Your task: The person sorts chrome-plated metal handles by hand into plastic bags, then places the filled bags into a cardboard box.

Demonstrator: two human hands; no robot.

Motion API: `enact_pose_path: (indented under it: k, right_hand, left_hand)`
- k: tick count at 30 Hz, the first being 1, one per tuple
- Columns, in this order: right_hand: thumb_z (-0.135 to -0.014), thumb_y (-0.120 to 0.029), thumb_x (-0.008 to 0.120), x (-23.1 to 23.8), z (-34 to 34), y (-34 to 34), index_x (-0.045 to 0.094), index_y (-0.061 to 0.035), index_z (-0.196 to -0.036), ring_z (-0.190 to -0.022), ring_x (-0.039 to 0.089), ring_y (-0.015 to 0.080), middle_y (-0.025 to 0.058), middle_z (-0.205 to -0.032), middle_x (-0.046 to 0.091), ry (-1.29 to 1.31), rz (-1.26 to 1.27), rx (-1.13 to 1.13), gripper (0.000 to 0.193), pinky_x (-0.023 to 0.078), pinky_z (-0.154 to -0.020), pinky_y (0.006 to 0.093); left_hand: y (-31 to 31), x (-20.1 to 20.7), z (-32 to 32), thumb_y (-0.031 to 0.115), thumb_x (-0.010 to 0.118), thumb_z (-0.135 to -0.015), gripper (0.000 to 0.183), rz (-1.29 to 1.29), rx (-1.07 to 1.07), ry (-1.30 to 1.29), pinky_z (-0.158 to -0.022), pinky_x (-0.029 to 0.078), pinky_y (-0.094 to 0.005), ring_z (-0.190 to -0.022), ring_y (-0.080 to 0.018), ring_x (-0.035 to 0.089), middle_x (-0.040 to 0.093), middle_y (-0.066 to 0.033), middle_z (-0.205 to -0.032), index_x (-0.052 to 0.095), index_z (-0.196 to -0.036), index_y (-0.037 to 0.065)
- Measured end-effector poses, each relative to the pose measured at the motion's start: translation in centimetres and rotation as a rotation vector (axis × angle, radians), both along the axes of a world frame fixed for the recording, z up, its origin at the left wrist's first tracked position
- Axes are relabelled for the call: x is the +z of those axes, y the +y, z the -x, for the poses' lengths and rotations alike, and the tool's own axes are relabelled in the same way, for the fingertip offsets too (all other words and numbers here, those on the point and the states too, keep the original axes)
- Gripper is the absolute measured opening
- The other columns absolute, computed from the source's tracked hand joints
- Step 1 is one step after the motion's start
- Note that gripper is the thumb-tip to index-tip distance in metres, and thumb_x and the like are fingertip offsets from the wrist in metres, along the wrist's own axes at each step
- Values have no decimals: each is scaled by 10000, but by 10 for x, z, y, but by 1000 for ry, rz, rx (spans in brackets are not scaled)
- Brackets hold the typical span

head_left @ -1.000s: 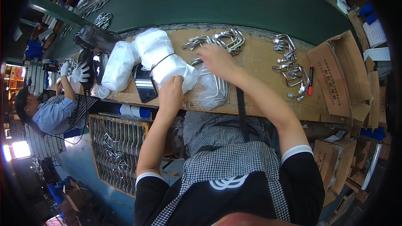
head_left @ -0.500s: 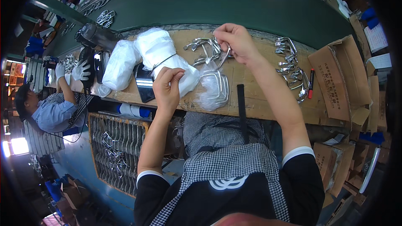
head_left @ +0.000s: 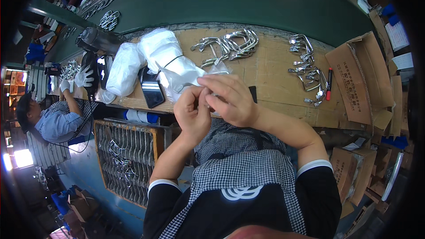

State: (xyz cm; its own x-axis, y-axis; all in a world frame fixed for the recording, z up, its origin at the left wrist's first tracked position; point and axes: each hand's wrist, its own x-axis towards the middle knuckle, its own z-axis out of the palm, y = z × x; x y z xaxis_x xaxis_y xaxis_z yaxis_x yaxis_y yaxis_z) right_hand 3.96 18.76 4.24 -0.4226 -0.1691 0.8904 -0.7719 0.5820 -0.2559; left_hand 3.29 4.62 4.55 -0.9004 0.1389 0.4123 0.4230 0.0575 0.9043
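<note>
My left hand (head_left: pixel 192 111) and my right hand (head_left: pixel 233 101) meet over the near edge of the bench, fingers bent and fingertips pressed together. A thin clear plastic bag (head_left: pixel 173 79) spreads from their fingertips toward the upper left; the fingers partly hide what they pinch. Behind my right fingers shows the edge of another piece of clear plastic (head_left: pixel 219 68). Beyond the hands lies a cluster of shiny curved metal handles (head_left: pixel 241 46) on the cardboard-covered bench.
White wrapped bundles (head_left: pixel 161 51) and a black phone (head_left: pixel 152 90) lie left. More metal handles (head_left: pixel 305 57), a red marker (head_left: pixel 329 84) and an open carton (head_left: pixel 354 84) are right. A green belt (head_left: pixel 265 6) runs behind. A co-worker (head_left: pixel 57 117) sits far left.
My right hand has come down and left from the metal handles to meet my left hand, which has shifted right and lower. Clear plastic now shows at the fingertips.
</note>
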Motion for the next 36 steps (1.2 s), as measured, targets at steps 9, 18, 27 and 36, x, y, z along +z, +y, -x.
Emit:
enact_pose_path:
  k: [9, 18, 27, 36]
  right_hand:
    - [-771, -50, 677, -16, -18, 12, 601, -35, -867, -1026, 649, 288, 138, -1116, 650, -14, -64, -31, 123, 546, -817, 382]
    - [-729, -184, 698, -46, -5, 19, 628, -73, -824, -842, 593, 242, 72, -862, 571, -225, -374, 87, 162, 502, -755, 349]
    - [-844, -71, 595, -75, 114, 26, 696, -76, -1014, -927, 617, 358, 163, -949, 643, -843, -261, -53, 198, 510, -811, 440]
    - [-898, -65, 625, -17, 101, 31, 659, -26, -974, -609, 634, 172, 59, -723, 641, -779, 500, 29, 92, 497, -551, 304]
  left_hand:
    - [-6, 8, -20, 92, 621, -960, 121, -91, -59, -256, -443, 390, -237, -521, -89, 534, 577, -35, -643, 594, -874, 11]
    - [-39, -45, 31, 39, 717, -801, 162, 903, 82, 428, -555, 480, -361, -629, -280, 606, 606, -100, -756, 616, -924, 8]
    - [-71, -58, 53, 79, 718, -776, 119, 1093, 73, 235, -618, 506, -400, -698, -310, 642, 636, -123, -786, 667, -873, 35]
    - [-61, -25, 56, -19, 718, -804, 104, 455, 93, 99, -623, 446, -276, -656, -143, 560, 621, -75, -756, 690, -903, -31]
